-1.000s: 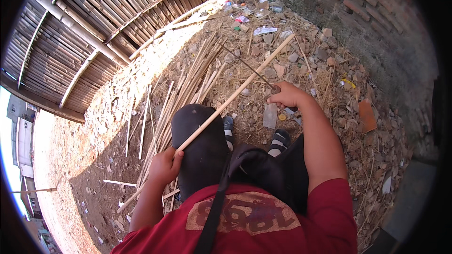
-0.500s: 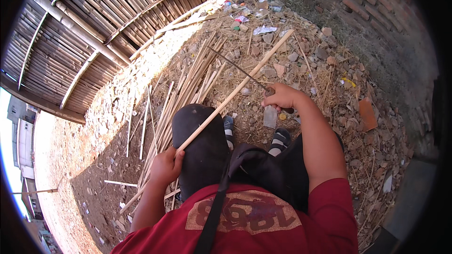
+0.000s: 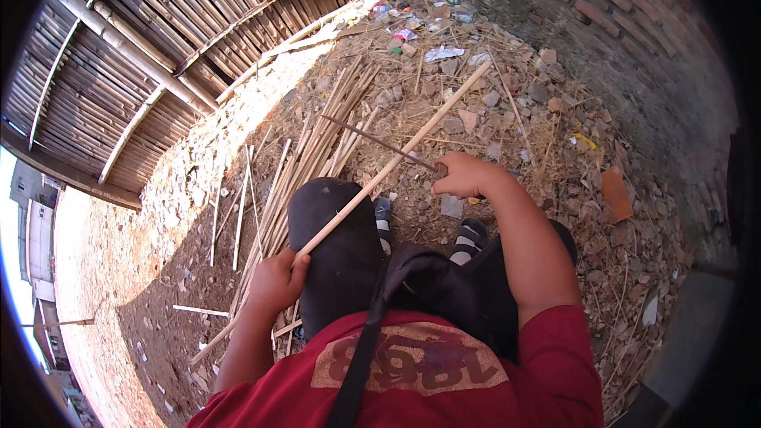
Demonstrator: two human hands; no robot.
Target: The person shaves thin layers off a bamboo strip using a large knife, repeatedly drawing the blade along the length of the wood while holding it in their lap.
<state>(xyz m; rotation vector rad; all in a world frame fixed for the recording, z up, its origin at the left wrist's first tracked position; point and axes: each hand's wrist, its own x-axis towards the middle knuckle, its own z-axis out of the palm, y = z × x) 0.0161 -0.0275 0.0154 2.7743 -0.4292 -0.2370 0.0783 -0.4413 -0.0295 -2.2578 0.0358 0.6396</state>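
Observation:
My left hand (image 3: 277, 284) is closed round a long pale bamboo strip (image 3: 366, 189). The strip slants over my left knee, its far end up to the right and its near end behind my left forearm. My right hand (image 3: 466, 175) grips a knife (image 3: 361, 133) with a long, narrow, brownish blade; the fingers hide its handle. The blade lies across the strip beyond my knee, pointing left. Whether it cuts into the wood I cannot tell. A bundle of bamboo strips (image 3: 317, 139) lies on the ground beyond and beside my left leg.
A bamboo-slat wall (image 3: 230, 4) stands at the far left and a brick wall (image 3: 634, 47) at the right. Stones, straw and litter cover the ground. A broken orange tile (image 3: 616, 195) lies at right, a clear plastic piece (image 3: 452, 206) near my right foot.
My right hand has moved slightly left and down. The knife blade has swung to a flatter angle, its tip lower and farther left. My left hand holds the strip nearly still.

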